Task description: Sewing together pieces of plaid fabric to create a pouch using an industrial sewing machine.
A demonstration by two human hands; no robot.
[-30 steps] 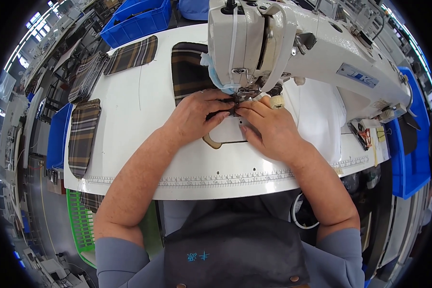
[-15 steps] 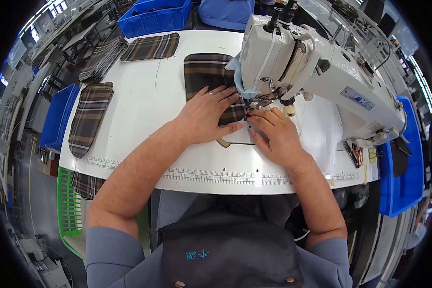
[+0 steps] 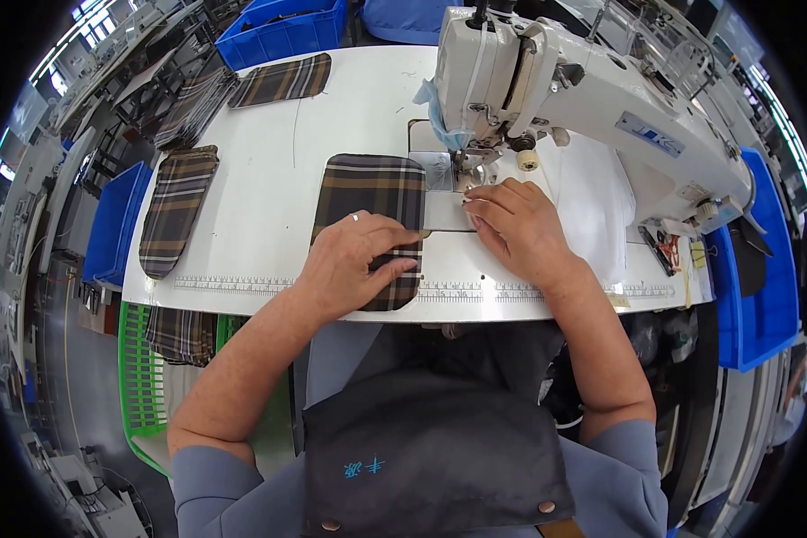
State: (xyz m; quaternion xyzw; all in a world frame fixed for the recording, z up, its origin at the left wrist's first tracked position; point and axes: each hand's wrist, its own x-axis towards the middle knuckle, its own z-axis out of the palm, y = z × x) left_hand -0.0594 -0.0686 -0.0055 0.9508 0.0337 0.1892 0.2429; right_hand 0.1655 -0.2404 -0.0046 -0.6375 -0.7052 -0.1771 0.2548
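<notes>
A dark brown plaid fabric piece [image 3: 368, 193] with rounded corners lies left of the sewing machine [image 3: 489, 81], its lower end near the table's front edge. My left hand [image 3: 354, 260] rests open over its lower half, thumb and forefinger apart on the cloth. Just in front of the presser foot [image 3: 462, 175] is my right hand [image 3: 516, 229], fingers bent and a small gap before the thumb. I see nothing in it, though a fine thread could escape notice. The metal plate [image 3: 437, 170] under the needle is uncovered. A light blue cloth [image 3: 444, 117] hangs on the machine head.
More plaid pieces lie at the left [image 3: 179, 211] and back [image 3: 282, 81] of the white table [image 3: 260, 197], beside a plaid stack [image 3: 193, 108]. Blue bins [image 3: 282, 40] and a green basket [image 3: 143, 377] stand around. Small tools [image 3: 663, 249] lie right. A printed ruler [image 3: 475, 291] follows the front edge.
The plaid piece has come out from under the machine head, moving left and toward me with my left hand. My right hand has stayed near the needle. The view has shifted slightly.
</notes>
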